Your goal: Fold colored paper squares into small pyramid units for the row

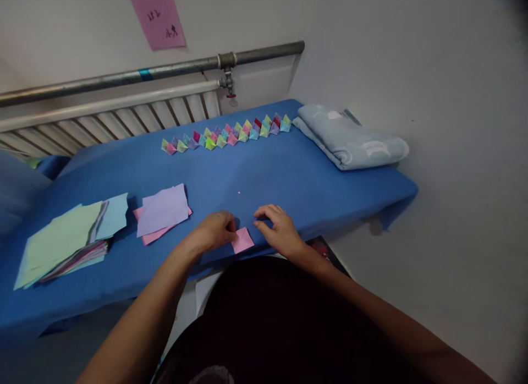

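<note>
A small folded pink paper square (242,241) lies near the front edge of the blue-covered table (264,177), with crease lines showing on its top. My left hand (216,230) has its thumb and fingertips closed on the square's left corner. Just to the right of the paper, my right hand (278,227) is apart from it, thumb and fingers curved with a gap between them and nothing inside. Left of my left hand lies a lilac sheet (163,208) on top of pink sheets (154,236).
Folded paper pieces (232,137) in many colours stand in rows along the back. Stacked coloured paper (61,238) sits at the left, a folded light-blue cloth (355,139) at the back right. Behind are a radiator (140,111), a pipe (177,66) and a pink wall note (159,18).
</note>
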`<state>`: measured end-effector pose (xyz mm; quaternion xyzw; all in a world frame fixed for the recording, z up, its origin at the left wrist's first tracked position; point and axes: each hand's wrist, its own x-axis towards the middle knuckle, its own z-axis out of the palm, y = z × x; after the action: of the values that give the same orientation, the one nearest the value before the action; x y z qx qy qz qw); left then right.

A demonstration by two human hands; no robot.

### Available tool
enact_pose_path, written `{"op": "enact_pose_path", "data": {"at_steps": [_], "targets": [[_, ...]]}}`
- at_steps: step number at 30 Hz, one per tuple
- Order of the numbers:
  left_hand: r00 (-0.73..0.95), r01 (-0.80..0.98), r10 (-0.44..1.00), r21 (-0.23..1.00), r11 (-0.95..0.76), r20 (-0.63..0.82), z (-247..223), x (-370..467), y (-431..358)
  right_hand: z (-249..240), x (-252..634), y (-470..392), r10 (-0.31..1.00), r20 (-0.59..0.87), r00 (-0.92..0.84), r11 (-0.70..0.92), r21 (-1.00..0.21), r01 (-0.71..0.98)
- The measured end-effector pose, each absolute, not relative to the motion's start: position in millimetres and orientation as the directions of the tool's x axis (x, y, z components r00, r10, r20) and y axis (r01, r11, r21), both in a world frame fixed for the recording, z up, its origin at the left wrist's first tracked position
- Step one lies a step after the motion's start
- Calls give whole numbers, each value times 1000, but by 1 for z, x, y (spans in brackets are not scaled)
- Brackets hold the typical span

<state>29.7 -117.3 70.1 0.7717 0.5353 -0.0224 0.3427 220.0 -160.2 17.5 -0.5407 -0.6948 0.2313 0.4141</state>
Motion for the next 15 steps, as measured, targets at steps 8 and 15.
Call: {"op": "enact_pose_path", "data": {"at_steps": [8, 15], "targets": [[297, 377, 913, 913, 156, -278, 61, 22, -134, 26, 216, -169, 986, 167, -2, 160, -943, 292], [160, 96, 968, 979, 180, -193, 53, 33, -155, 38, 202, -169, 995, -66, -73, -70, -996, -56]]}}
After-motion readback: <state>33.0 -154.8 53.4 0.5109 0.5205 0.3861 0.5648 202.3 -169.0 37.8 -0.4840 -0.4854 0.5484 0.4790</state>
